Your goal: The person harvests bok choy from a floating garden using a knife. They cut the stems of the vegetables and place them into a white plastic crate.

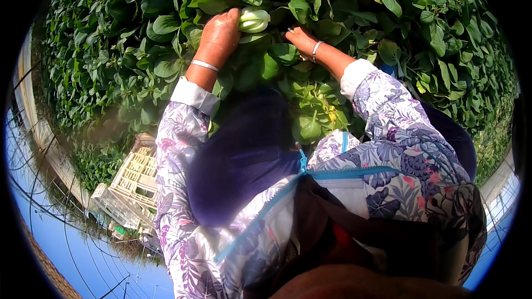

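My left hand [221,32] is closed around a head of bok choy [254,21]. Its pale green stalk base points right, and its leaves merge with the foliage behind the hand. To the right, my right hand [302,40] is low among the leaves, knuckles up. The fingertips are hidden, and whatever they may grip cannot be made out. Between and below the hands lie broad green leaves [270,66]. Nearer my knees is a patch of lighter, partly yellowed leaves [319,110].
Dense leafy greens [120,41] surround me on both sides. Cream plastic crates [135,170] stand behind me at left. A pale strip [41,133] borders the bed, with thin curved framework beyond it. My bent knee [237,166] is close below my left hand.
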Action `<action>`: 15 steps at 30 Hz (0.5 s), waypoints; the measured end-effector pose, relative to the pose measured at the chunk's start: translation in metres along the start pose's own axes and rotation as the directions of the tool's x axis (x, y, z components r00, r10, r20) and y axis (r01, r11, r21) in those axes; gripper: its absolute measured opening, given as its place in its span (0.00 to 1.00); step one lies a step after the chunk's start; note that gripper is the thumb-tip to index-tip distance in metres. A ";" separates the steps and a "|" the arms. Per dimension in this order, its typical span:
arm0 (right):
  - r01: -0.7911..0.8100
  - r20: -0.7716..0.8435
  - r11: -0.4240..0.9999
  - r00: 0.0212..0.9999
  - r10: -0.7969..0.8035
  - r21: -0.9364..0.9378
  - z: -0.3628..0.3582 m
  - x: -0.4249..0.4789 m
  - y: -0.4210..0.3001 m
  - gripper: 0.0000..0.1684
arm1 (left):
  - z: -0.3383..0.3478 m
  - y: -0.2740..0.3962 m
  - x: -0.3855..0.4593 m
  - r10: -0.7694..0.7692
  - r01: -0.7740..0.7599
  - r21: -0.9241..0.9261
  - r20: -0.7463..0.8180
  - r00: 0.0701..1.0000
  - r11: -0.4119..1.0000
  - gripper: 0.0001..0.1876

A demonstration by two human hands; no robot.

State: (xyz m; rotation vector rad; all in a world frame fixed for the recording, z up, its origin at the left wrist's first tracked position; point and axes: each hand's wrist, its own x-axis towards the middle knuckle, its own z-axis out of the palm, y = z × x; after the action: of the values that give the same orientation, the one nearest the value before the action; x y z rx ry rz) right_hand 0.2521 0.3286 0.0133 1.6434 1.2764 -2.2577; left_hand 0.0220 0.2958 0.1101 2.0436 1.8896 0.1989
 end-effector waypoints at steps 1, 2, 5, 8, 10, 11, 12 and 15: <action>0.052 -0.020 0.998 0.998 -0.051 0.037 0.000 0.001 0.006 0.14 | 0.000 -0.001 0.000 -0.023 0.023 -0.001 -0.005 1.000 1.000 0.13; 0.244 -0.042 0.970 0.969 -0.245 -0.010 0.001 -0.002 0.000 0.14 | -0.001 -0.004 -0.003 -0.030 0.029 -0.040 -0.029 0.999 0.999 0.13; 0.309 -0.295 0.936 0.922 -0.252 0.165 0.015 -0.012 -0.018 0.16 | -0.001 -0.006 -0.013 -0.058 0.049 -0.106 -0.084 0.995 0.993 0.14; 0.347 -0.407 0.933 0.869 -0.281 0.098 0.014 -0.017 -0.044 0.16 | -0.009 0.002 -0.015 -0.041 0.027 -0.121 -0.117 0.992 0.992 0.16; 0.371 -0.448 0.916 0.852 -0.270 0.154 0.009 0.003 -0.044 0.16 | -0.014 0.006 -0.014 -0.027 0.007 -0.141 -0.136 0.990 0.990 0.17; 0.275 -0.348 0.927 0.920 -0.177 0.254 0.010 0.002 -0.051 0.16 | -0.016 0.006 -0.016 -0.030 0.009 -0.145 -0.145 0.989 0.989 0.18; 0.165 -0.236 0.927 0.968 -0.087 0.338 0.011 -0.003 -0.065 0.16 | -0.017 0.005 -0.019 -0.064 0.047 -0.153 -0.107 0.992 0.987 0.20; 0.063 -0.092 0.864 0.996 -0.019 0.500 0.019 0.008 -0.072 0.16 | -0.020 0.008 -0.021 -0.088 0.073 -0.192 -0.071 0.994 0.979 0.24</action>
State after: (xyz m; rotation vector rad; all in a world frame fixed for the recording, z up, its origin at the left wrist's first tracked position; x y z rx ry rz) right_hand 0.1986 0.3667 0.0498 1.8880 0.7676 -2.7442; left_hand 0.0205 0.2776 0.1340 1.8552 1.9159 0.4278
